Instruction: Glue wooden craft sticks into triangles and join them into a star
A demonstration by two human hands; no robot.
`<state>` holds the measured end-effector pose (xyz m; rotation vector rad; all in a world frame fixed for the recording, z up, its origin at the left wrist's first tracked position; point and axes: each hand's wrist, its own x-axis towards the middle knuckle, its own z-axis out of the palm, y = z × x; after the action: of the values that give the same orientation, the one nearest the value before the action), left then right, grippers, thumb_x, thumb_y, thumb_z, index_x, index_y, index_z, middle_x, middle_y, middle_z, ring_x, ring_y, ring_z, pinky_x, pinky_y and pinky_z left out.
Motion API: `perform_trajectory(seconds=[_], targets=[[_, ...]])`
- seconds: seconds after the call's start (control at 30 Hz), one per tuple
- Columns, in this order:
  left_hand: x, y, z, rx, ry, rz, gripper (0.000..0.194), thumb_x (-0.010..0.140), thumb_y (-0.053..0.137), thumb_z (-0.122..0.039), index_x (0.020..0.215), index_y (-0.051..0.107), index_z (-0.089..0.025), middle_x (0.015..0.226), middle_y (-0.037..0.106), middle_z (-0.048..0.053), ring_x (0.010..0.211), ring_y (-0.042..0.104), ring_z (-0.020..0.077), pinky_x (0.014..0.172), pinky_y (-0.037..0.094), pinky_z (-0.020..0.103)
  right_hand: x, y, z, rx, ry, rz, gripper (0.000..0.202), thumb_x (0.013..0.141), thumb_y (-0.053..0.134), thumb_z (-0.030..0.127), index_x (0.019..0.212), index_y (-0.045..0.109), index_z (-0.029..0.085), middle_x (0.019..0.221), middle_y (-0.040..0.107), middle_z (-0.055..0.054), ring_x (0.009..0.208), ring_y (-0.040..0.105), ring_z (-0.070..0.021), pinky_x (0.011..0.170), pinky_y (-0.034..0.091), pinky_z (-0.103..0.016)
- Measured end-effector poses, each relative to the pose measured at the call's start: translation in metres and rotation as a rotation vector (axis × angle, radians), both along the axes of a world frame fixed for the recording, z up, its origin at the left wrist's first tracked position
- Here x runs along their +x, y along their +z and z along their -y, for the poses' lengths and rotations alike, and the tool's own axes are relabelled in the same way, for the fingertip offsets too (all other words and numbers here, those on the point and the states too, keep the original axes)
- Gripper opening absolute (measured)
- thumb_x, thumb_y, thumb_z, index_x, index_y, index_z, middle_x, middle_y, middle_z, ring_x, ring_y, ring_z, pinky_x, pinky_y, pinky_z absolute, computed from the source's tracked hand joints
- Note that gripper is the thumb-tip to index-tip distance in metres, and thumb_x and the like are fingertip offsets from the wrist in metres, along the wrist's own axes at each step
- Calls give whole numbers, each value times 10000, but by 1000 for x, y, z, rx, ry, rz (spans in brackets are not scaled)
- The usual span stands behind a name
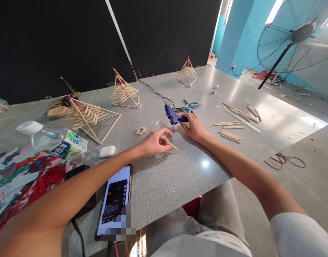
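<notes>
My right hand (195, 127) is closed round the handle of a blue hot glue gun (172, 115), whose nozzle points to the far left, just over the table. Lower and to the left, my left hand (156, 142) pinches small wooden sticks (174, 146) joined at an angle, close to the tabletop. Part of that piece is hidden by the fingers. Beside the left hand lies a small star-shaped stick frame (141, 131). Behind the glue gun rest light-blue-handled scissors (191, 105).
Pyramid-shaped stick models stand at left (93, 119), at the back (126, 91) and farther right (187, 73). Loose wooden sticks (230, 136) lie right. A phone (114, 203), white case (107, 151), bottle (53, 139) and red cords (45, 184) crowd the left. A fan (303, 34) stands beyond.
</notes>
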<state>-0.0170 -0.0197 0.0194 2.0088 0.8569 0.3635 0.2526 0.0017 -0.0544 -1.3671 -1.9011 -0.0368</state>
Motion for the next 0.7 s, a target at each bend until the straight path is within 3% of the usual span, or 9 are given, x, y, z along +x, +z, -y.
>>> perform_trajectory(seconds=[0.1, 0.2, 0.33, 0.47, 0.7], targets=[[-2, -2, -3, 54, 44, 16, 362, 748, 714, -414, 1014, 564, -220, 699, 665, -32, 620, 519, 148, 623, 384, 296, 0, 0, 0, -5, -12, 48, 345, 1094, 607, 383, 1354, 691, 172, 1277, 777, -200, 1215, 656, -383, 1090, 550, -546], [-2, -7, -9, 67, 83, 4, 339, 754, 703, -436, 980, 604, -204, 627, 597, -44, 584, 460, 136, 600, 340, 283, 0, -1, 0, -16, -17, 76, 329, 1090, 623, 360, 1357, 692, 182, 1277, 777, -186, 1224, 649, -377, 1088, 545, -542], [1, -10, -13, -86, 112, -42, 514, 794, 704, -546, 1098, 722, -132, 611, 582, -27, 570, 420, 138, 586, 293, 280, 0, -2, 0, -13, 0, 69, 300, 1091, 635, 345, 1345, 690, 194, 1273, 776, -174, 1225, 641, -367, 1084, 537, -541], [7, -8, -11, -234, 96, 64, 671, 802, 756, -610, 1203, 758, -73, 646, 559, -26, 613, 443, 137, 602, 284, 272, 0, -1, 1, -17, 22, 64, 234, 1077, 680, 331, 1276, 707, 210, 1238, 778, -153, 1200, 645, -351, 1076, 536, -519], [8, -15, -12, -290, 183, 186, 556, 819, 749, -628, 1012, 769, -106, 682, 515, -23, 600, 377, 106, 585, 241, 266, 1, 0, 2, -47, 56, 69, 181, 1018, 785, 315, 1157, 715, 222, 1169, 781, -125, 1159, 657, -336, 1035, 534, -488]])
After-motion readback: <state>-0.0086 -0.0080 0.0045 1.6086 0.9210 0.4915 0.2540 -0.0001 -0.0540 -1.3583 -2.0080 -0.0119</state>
